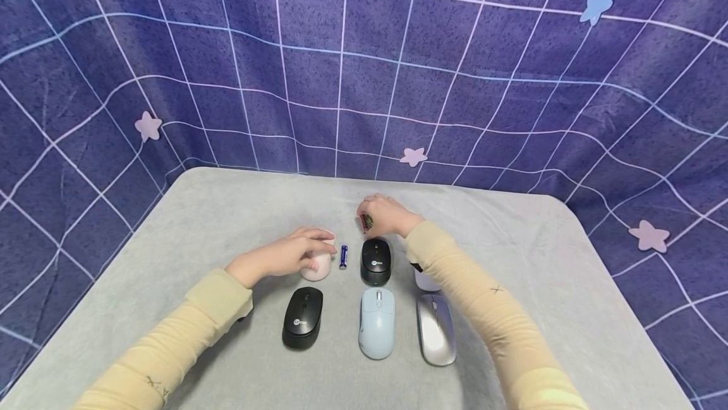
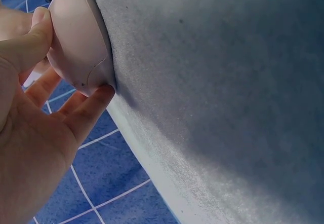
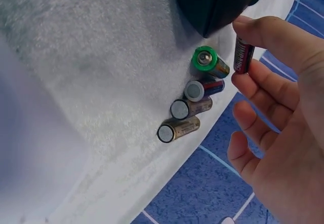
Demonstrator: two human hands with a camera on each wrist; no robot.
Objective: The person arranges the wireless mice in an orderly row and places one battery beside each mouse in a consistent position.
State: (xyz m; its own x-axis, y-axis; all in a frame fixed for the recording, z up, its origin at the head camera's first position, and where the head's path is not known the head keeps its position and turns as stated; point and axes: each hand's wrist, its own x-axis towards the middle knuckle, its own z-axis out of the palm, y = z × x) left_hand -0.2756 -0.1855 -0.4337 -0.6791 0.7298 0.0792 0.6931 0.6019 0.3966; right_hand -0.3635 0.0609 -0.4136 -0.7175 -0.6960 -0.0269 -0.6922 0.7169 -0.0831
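My left hand [image 1: 291, 253] grips a pale pink computer mouse [image 1: 318, 269] by its sides. In the left wrist view, the thumb lies on one side of the shell and the fingertips [image 2: 105, 93] on the other. My right hand [image 1: 387, 215] pinches a dark red battery [image 3: 243, 57] between thumb and index finger, behind a black mouse [image 1: 376, 263]. Several batteries lie on the cloth beside it, among them a green-ended one [image 3: 205, 58], a red-and-blue one [image 3: 202, 88] and a gold one [image 3: 178, 129]. A blue battery [image 1: 344, 257] lies between the pink and black mice.
Nearer the front are another black mouse [image 1: 303, 318], a light blue mouse [image 1: 377, 323] and a silver mouse [image 1: 436, 330]. A whitish mouse [image 1: 426, 281] is partly hidden under the right forearm. A purple gridded curtain [image 1: 364, 81] hangs behind the cloth-covered table [image 1: 244, 208].
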